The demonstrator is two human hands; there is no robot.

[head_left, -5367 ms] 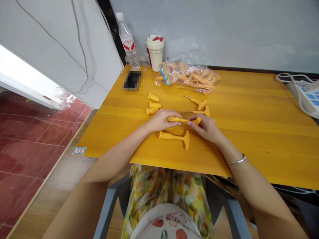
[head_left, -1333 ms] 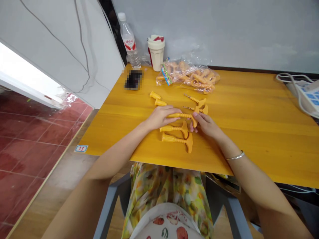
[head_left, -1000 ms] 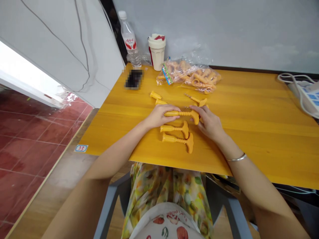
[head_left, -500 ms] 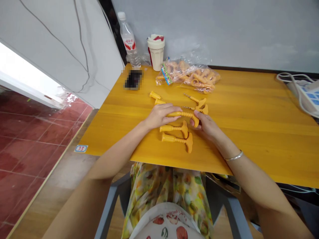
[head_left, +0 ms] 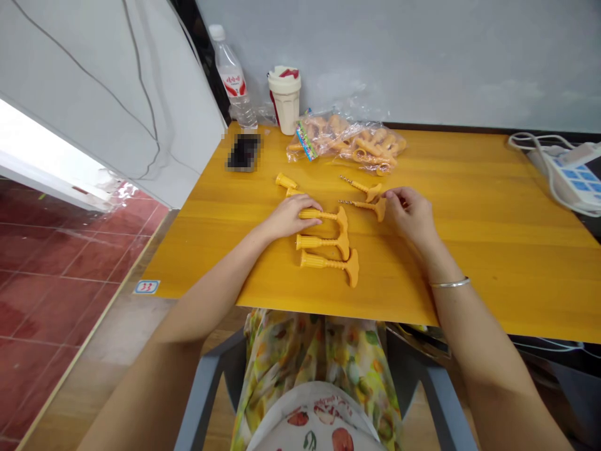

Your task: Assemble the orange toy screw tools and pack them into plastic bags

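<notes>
My left hand (head_left: 297, 216) rests on the table with its thumb and fingers round the ribbed sleeve of a yellow corkscrew (head_left: 342, 217), whose T-shaped handle points right. Two more sheathed corkscrews lie nearer me, the middle one (head_left: 323, 243) and the front one (head_left: 328, 262). My right hand (head_left: 413, 213) pinches the handle end of a bare corkscrew (head_left: 377, 208), its metal spiral pointing left. Behind it lies another bare corkscrew (head_left: 369, 190). Of two loose yellow sleeves, the rear one (head_left: 286, 181) shows fully; my left hand partly covers the other sleeve (head_left: 295, 192).
Along the back of the table (head_left: 469, 250) stand a water bottle (head_left: 235, 84) and a lidded cup (head_left: 285, 103). A clear bag (head_left: 350, 144) of orange-yellow parts lies beside them. A blurred dark phone-like thing (head_left: 244, 152) is at left, a power strip (head_left: 575, 178) at far right.
The sheathed corkscrew that both hands held has shifted left, beside the other two. My right hand has let go of it and moved to the bare corkscrew's handle.
</notes>
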